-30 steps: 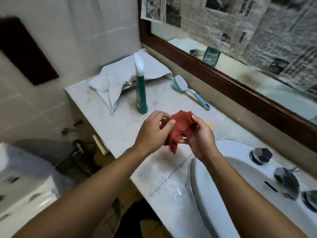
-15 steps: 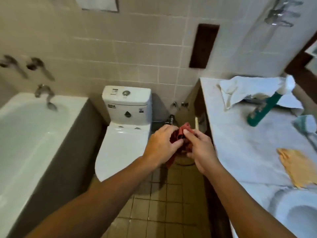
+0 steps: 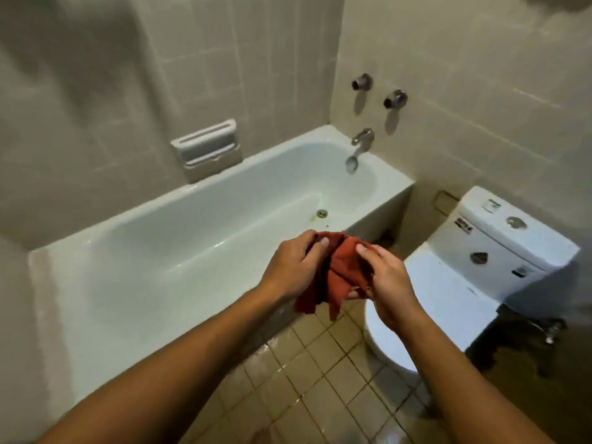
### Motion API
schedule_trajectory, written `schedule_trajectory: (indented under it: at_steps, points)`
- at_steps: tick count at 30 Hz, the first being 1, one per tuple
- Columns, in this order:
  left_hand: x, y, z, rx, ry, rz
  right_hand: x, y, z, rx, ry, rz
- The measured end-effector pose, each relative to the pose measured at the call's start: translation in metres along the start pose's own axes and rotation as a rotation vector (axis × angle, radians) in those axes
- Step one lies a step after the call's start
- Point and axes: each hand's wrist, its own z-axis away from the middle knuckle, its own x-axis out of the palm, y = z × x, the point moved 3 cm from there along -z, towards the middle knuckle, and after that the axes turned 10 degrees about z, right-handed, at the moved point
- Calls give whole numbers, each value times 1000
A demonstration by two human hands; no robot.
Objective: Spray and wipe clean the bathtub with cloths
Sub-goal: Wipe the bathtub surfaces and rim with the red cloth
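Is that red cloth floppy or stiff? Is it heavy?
Probably floppy: the red cloth bunches into folds between the left hand and right hand, and its corners dangle below them. Likely light too, since both hands hold it up loosely in the air. Whether it is wet cannot be told.

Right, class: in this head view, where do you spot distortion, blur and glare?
Head view: wide lens bows the bathtub rim and tile lines; left wall and top-right corner smear soft; floor tiles glint; red cloth, left hand and right hand look fairly sharp.
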Motion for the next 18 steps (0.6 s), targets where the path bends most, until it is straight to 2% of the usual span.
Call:
schedule_trajectory:
  at_steps: [4,9,13,18]
  points:
    - [-109,-49,11,-137,206,35,121,-14,-23,16,-185,58]
    - [-209,-108,24,-285,364,31,222,-13,-54,30,-383,224]
    - [-260,-154,27,-395,447,51,275,-11,-88,0,-554,363]
    - [-303,-220,17,-544,550,94,328,13,-162,5,-663,499]
